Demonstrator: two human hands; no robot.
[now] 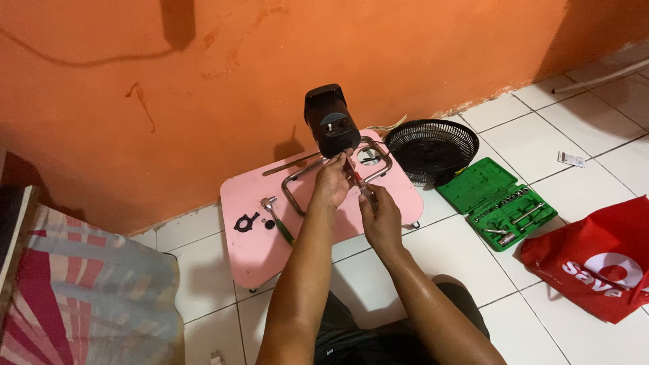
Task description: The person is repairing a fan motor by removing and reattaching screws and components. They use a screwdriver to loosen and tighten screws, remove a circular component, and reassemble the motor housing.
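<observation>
Landmark: a low pink table (pixel 253 253) is set on white floor tiles against an orange wall; all places below are given from it.
Motor: a black fan motor (pixel 330 120) is stood on a bent metal frame (pixel 295 184) at the back middle of the table, close to the wall edge.
Left hand: the left hand (pixel 331 182) is raised over the table's middle, its fingers closed against the underside of the motor.
Right hand: the right hand (pixel 380 215) is held over the table's front right edge, clamped on a red-handled screwdriver (pixel 359 181) whose tip is pointed up toward the motor.
On the table: a ratchet wrench (pixel 276 217) with a green grip is laid left of the frame, and 1 small black part (pixel 247 222) is seen just left of it, well inside the table's left edge.
Right of the table: a black fan grille (pixel 431 147) is stood touching the table's right rear corner; an open green socket case (pixel 495 202) is laid further right, and a red bag (pixel 595 263) beyond that.
Left of the table: striped fabric (pixel 81 297) is seen well apart, with bare tiles between.
Open room: bare surface is left along the table's front left corner.
</observation>
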